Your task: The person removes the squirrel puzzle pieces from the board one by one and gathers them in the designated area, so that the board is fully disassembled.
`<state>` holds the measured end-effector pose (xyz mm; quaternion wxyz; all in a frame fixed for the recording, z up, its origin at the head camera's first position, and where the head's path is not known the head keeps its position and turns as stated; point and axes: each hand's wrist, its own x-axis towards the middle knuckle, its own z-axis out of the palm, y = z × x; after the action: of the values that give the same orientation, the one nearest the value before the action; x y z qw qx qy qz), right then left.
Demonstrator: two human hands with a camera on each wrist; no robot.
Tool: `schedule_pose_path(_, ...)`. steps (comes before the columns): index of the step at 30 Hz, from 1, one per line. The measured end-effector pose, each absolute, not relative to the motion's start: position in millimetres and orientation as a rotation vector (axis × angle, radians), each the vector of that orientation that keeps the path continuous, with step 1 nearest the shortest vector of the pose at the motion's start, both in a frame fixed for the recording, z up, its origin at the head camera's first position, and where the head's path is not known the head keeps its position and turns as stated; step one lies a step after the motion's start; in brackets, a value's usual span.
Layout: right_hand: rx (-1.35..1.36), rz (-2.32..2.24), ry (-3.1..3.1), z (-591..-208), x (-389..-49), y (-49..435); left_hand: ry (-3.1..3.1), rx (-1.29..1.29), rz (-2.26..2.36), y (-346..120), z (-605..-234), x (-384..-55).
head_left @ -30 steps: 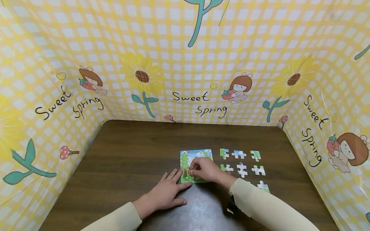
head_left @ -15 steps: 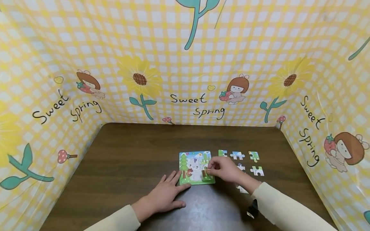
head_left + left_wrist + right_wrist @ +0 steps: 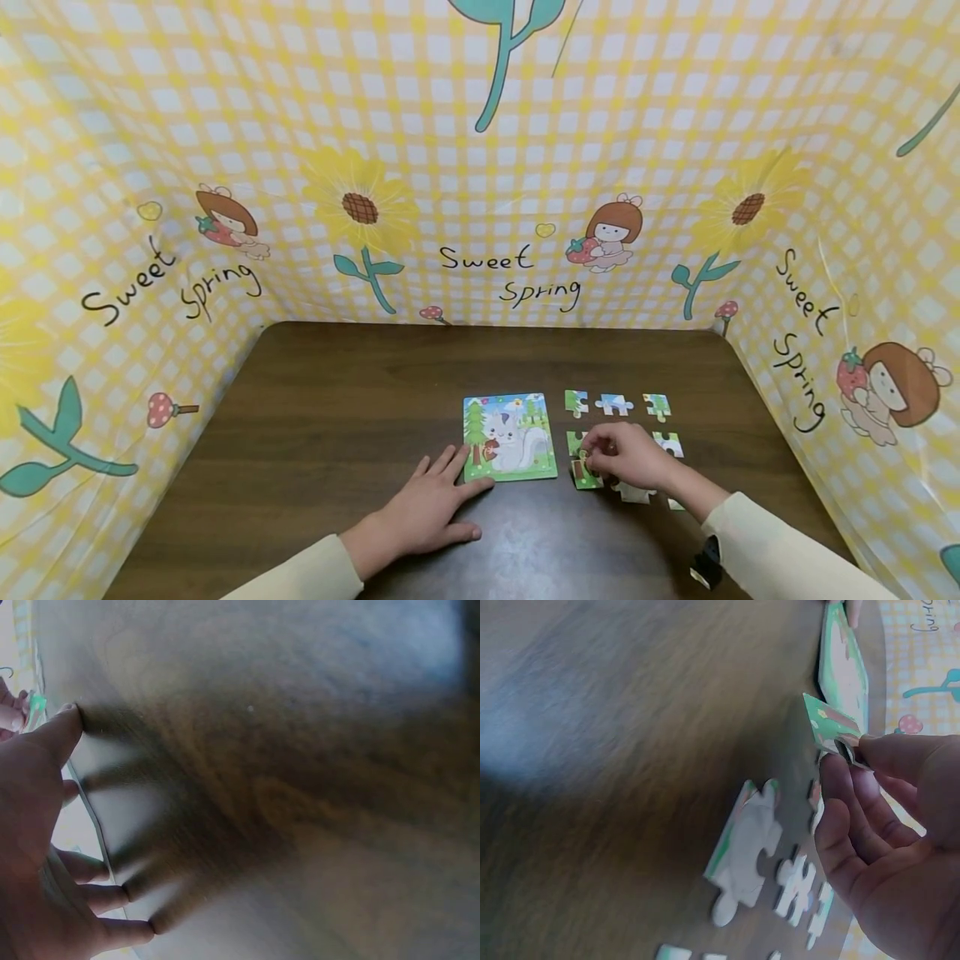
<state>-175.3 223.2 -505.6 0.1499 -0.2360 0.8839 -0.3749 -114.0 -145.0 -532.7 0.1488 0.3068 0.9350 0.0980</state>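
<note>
A square puzzle board [image 3: 512, 442] printed with a white squirrel among green trees lies flat on the table. My left hand [image 3: 422, 510] lies spread on the tabletop, its fingertips at the board's left edge and near corner. To the right of the board, my right hand [image 3: 632, 454] pinches a jigsaw piece [image 3: 831, 724] between thumb and fingers. That piece is green with a brown tree trunk, and it is tilted in the right wrist view. Around the right hand lie loose jigsaw pieces [image 3: 615, 404], some partly hidden under it.
Loose pieces stand in rows right of the board, among them a corner piece [image 3: 657, 406] at the back right and a whitish piece [image 3: 742, 847] near the hand. The brown wooden table [image 3: 360, 383] is enclosed by a yellow checked cloth [image 3: 480, 200].
From over the board, my right hand has moved right to the loose pieces, with the green jigsaw piece pinched in it. The squirrel picture is now uncovered. My left hand has stayed in place.
</note>
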Motion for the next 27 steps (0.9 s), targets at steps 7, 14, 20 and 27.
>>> schedule_pose_path(7, -0.683, -1.042, 2.581, -512, -175, 222, 2.69, 0.872, 0.27, -146, -532, -116)
schedule_pose_path(14, -0.728, -0.961, 2.635, -516, -176, 220, 2.682, 0.869, 0.281, -143, -530, -114)
schedule_pose_path(20, -0.736, -0.859, 2.681, -518, -177, 219, 2.68, 0.874, 0.269, -142, -529, -115)
schedule_pose_path(27, -0.693, -0.822, 2.68, -516, -177, 216, 2.667, 0.91, 0.243, -142, -525, -117)
